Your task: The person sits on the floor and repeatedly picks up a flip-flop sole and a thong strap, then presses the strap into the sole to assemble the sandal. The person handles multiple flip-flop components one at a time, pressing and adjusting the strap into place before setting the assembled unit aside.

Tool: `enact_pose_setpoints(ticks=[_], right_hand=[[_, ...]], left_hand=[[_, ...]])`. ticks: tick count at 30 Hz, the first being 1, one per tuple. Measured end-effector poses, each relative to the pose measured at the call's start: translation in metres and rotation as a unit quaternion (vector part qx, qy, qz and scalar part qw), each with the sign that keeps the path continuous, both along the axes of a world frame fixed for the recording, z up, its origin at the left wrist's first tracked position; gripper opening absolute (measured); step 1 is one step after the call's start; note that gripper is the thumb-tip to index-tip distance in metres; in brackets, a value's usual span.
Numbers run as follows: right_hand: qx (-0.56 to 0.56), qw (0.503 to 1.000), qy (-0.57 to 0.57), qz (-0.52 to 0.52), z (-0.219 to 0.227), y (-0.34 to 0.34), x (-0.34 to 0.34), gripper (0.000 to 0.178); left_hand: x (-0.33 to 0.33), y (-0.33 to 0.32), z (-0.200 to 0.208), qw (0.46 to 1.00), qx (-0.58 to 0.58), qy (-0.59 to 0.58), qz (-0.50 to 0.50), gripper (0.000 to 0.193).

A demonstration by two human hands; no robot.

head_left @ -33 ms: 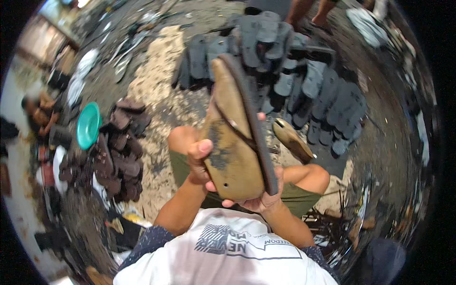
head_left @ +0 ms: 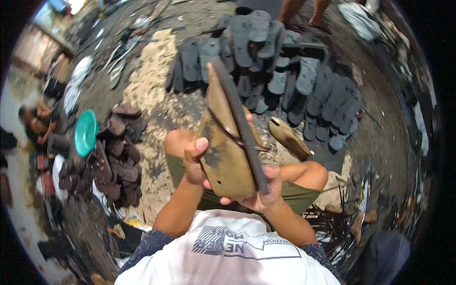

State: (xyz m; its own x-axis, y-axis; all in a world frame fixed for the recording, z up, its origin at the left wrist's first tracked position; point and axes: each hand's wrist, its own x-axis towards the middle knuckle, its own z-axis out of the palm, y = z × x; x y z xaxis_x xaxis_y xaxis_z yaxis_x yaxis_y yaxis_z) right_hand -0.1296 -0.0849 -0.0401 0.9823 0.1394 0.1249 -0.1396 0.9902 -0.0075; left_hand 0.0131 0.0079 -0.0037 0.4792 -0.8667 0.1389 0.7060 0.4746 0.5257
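Observation:
In front of my lap I hold a worn yellow-brown shoe last (head_left: 232, 171), its narrow end pointing away from me. A dark sandal sole (head_left: 242, 121) lies along its right side, and a thin brown strap (head_left: 224, 124) crosses the last. My left hand (head_left: 194, 161) grips its left side, thumb on the face. Around the heel end at the lower right is my right hand (head_left: 266, 194), thumb against the sole's edge. A second shoe last (head_left: 289, 137) lies just beyond my right knee. A metal piece behind the held sole is too partly hidden to name.
Rows of dark grey sandal soles (head_left: 242, 40) are stacked ahead. Brown sandals or soles (head_left: 121, 166) are heaped at left beside a teal basin (head_left: 86, 133). Another person's bare legs (head_left: 319, 10) stand behind the stack; a seated person is at far left. Dark thin strips (head_left: 327, 218) lie at right.
The shoe last and sole have tilted a little, so the sole's edge faces me more. Both hands keep their grip. The whole view has shifted slightly.

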Motion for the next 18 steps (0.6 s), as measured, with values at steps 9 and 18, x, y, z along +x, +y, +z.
enact_pose_setpoints(ticks=[9,18], right_hand=[[-0.51,0.81,0.121,-0.264,-0.034,-0.038,-0.012,0.079],[-0.536,0.76,0.156,-0.332,-0.07,-0.027,0.008,0.069]], left_hand=[[-0.035,-0.004,-0.045,0.962,0.256,-0.085,0.046,0.053],[-0.037,0.006,-0.046,0.907,0.277,-0.313,0.043,0.093]])
